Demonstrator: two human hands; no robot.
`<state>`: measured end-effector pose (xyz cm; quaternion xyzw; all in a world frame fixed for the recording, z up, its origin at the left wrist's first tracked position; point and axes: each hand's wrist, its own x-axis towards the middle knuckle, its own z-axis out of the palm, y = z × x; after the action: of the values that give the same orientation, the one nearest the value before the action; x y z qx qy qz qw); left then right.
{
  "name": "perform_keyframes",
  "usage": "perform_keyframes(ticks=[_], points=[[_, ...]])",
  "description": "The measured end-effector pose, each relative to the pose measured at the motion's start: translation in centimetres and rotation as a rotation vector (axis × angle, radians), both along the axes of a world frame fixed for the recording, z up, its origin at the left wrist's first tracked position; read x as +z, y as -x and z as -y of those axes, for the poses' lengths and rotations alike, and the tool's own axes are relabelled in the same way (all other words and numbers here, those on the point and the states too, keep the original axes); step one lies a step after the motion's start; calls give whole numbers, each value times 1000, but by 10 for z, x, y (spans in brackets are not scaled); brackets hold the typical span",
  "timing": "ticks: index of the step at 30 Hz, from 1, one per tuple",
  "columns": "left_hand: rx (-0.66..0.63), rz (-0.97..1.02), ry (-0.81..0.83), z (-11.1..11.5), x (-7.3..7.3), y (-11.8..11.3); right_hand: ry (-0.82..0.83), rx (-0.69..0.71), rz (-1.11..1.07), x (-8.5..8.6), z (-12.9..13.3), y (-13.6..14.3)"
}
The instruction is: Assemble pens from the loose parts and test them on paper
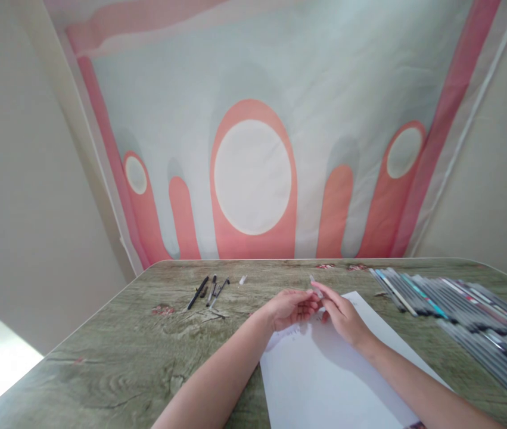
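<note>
Two hands (295, 308), one held piece (316, 289), one sheet (324, 375), three pens left (197, 293), uncountable pens right (472, 304)

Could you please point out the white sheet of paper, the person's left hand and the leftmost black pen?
White sheet of paper (324, 381): head view, bare middle part.
Left hand (285, 308): head view, back of the hand.
Leftmost black pen (198, 292): head view, middle of its barrel.

Beyond the fingers (331, 293), a pink-patterned cloth (253, 179); left of them, dark pens (198, 292); beneath, white paper (329, 369)
</note>
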<state>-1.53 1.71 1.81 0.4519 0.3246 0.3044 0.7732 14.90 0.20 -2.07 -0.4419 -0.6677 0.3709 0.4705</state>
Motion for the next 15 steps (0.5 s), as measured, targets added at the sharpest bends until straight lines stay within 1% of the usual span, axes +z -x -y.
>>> perform_keyframes(ticks=[2,4,5,6,8,9,12,15], points=[[-5,-106,-101,-3,2,4,-30,-28,27,-2,-1,1],[-12,-328,-287,-9,8,14,-60,-37,43,-3,-2,1],[-11,-490,-399,-13,11,22,-74,-41,51,-3,-2,1],[41,-681,-514,-19,16,32,-87,-45,60,-3,-2,0],[248,-1178,-723,-30,24,57,-109,-61,77,-3,-2,0],[314,-1275,-741,-36,27,71,-116,-68,85,-2,-2,-1],[446,-1438,-739,-50,32,111,-136,-78,113,-2,-1,-1],[505,-1556,-691,-56,27,140,-156,-63,138,-3,0,0]])
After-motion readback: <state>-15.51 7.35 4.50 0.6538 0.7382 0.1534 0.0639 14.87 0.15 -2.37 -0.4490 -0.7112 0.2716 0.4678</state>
